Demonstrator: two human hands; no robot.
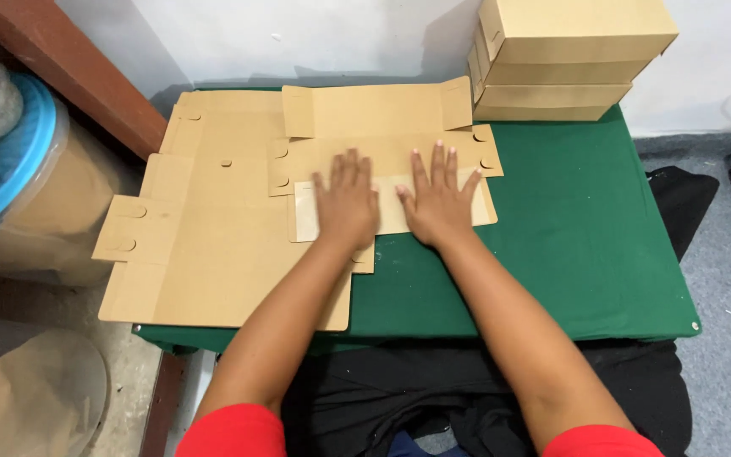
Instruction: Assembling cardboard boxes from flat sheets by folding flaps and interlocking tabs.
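While both palms press flat with fingers spread and gripping nothing, the left hand and right hand lie side by side on a flat, unfolded brown cardboard box blank. Its tabbed flaps extend beyond the fingertips. Left of the left fingers lies a stack of larger flat cardboard sheets; beyond the right fingers sit folded brown cardboard boxes on the green-covered table.

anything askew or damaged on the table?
Nothing damaged. Both hands, left and right, press flat on a die-cut cardboard blank. The stack of flat blanks overhangs the green table's left edge; the finished boxes sit slightly staggered.
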